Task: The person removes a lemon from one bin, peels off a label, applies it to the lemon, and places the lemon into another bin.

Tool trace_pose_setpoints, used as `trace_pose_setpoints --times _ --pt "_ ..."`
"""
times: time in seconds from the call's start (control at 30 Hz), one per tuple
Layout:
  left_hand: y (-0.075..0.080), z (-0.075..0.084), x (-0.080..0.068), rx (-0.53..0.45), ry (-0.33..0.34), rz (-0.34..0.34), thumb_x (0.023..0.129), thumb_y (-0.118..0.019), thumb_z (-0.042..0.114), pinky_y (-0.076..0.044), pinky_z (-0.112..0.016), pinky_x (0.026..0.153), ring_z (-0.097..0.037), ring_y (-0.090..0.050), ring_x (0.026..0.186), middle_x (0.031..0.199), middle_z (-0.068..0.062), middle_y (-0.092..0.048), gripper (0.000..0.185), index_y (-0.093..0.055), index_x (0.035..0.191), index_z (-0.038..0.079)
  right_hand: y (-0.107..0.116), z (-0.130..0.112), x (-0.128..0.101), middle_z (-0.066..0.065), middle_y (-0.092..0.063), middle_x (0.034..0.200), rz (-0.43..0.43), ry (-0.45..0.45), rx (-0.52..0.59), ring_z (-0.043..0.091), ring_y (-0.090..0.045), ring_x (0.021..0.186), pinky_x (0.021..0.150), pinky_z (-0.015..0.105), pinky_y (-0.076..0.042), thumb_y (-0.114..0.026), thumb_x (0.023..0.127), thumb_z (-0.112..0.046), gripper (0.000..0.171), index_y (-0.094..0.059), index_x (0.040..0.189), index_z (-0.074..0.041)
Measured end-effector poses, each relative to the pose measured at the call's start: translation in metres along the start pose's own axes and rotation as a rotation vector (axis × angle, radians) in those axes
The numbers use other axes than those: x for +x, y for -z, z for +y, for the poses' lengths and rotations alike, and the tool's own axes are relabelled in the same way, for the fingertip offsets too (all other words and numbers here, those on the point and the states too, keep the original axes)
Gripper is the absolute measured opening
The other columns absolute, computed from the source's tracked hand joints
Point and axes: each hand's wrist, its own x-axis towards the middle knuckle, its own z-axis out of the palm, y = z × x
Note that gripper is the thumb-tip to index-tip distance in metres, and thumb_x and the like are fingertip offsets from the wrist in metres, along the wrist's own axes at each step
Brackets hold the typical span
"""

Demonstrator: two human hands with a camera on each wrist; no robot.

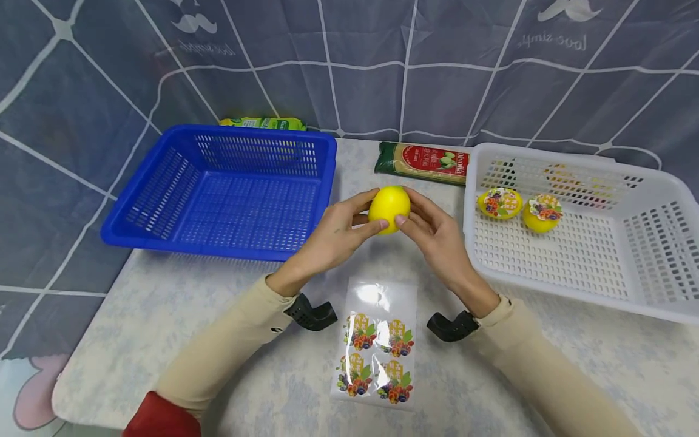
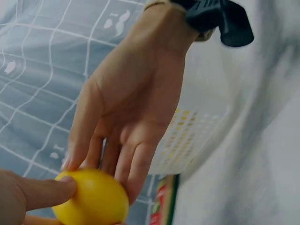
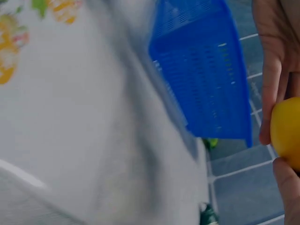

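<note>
A plain yellow lemon [image 1: 389,209] is held just above the table's middle by both hands. My left hand [image 1: 355,223] grips its left side with thumb below and fingers on top; my right hand [image 1: 422,220] grips the right side the same way. In the left wrist view the right hand [image 2: 126,117] curls its fingers over the lemon [image 2: 91,199], with the left thumb [image 2: 35,192] pressed on it. The right wrist view shows the lemon [image 3: 287,131] at the right edge. A clear sticker sheet [image 1: 377,349] with several fruit stickers lies between my forearms.
A blue basket [image 1: 229,188] stands at the left, with a green packet [image 1: 262,123] behind it. A white basket [image 1: 573,255] at the right holds two stickered lemons [image 1: 499,203] [image 1: 542,212]. A pasta packet [image 1: 423,162] lies at the back centre.
</note>
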Motion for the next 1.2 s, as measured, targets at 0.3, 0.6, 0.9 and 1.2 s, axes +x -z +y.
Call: trace_pose_setpoints --times 0.3,0.6,0.9,1.2 --pt "-0.027 -0.024 -0.002 0.066 0.060 -0.023 0.099 -0.060 0.019 -0.052 -0.036 0.093 -0.030 -0.061 0.117 0.139 -0.019 -0.053 0.057 -0.038 0.148 -0.001 0.002 0.019 -0.011 0.010 -0.037 0.154 -0.025 -0.138 -0.099 0.022 -0.052 0.129 0.098 0.025 -0.046 -0.063 0.097 -0.022 0.067 -0.030 0.153 -0.006" --pt "-0.034 -0.043 0.001 0.192 0.048 -0.091 0.098 -0.062 0.020 -0.051 -0.037 0.096 -0.031 -0.057 0.122 0.143 -0.020 -0.049 0.056 -0.041 0.145 -0.003 0.004 0.031 -0.012 0.017 -0.048 0.145 -0.042 -0.223 -0.227 0.025 -0.059 0.121 0.093 0.033 -0.051 -0.065 0.095 -0.022 0.064 -0.038 0.149 -0.002" --pt "-0.011 -0.050 -0.024 0.451 -0.130 -0.269 0.091 -0.069 0.008 -0.046 -0.037 0.100 -0.028 -0.059 0.114 0.120 -0.017 -0.064 0.034 -0.064 0.121 -0.006 0.004 0.039 -0.010 0.021 -0.049 0.143 -0.079 -0.295 -0.368 0.027 -0.059 0.120 0.095 0.041 -0.050 -0.067 0.094 -0.025 0.065 -0.039 0.148 -0.001" --pt "-0.016 -0.062 -0.066 0.565 -0.166 -0.468 0.077 -0.084 0.012 -0.050 -0.025 0.081 -0.013 -0.056 0.086 0.099 -0.002 -0.063 0.033 -0.073 0.107 0.002 0.005 0.037 -0.008 0.021 -0.053 0.139 -0.087 -0.326 -0.442 0.028 -0.060 0.119 0.097 0.045 -0.049 -0.067 0.094 -0.027 0.065 -0.040 0.148 -0.002"
